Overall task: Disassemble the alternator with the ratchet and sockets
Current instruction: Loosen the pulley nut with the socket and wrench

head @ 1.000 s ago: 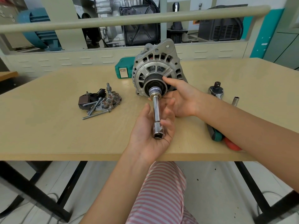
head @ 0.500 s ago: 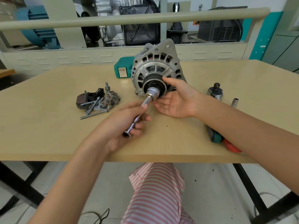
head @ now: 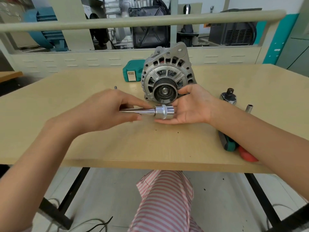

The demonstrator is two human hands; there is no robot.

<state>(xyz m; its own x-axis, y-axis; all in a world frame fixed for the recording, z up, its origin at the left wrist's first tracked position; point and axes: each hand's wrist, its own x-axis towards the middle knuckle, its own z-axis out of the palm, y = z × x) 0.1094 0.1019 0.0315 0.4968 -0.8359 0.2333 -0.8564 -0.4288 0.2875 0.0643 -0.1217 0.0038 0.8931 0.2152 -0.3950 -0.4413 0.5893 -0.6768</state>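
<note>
Left hand (head: 107, 111) pinches smooth chrome cylindrical socket extension (head: 155, 112).

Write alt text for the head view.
A left hand grips an extension bar tipped with a large socket, which lies across the open right hand in front of an upright alternator on a table. A ratchet lies to the right.

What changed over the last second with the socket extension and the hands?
The left hand pulled the large socket and extension bar off the alternator pulley and turned them sideways against the open right hand. The alternator and ratchet stayed put.
</note>
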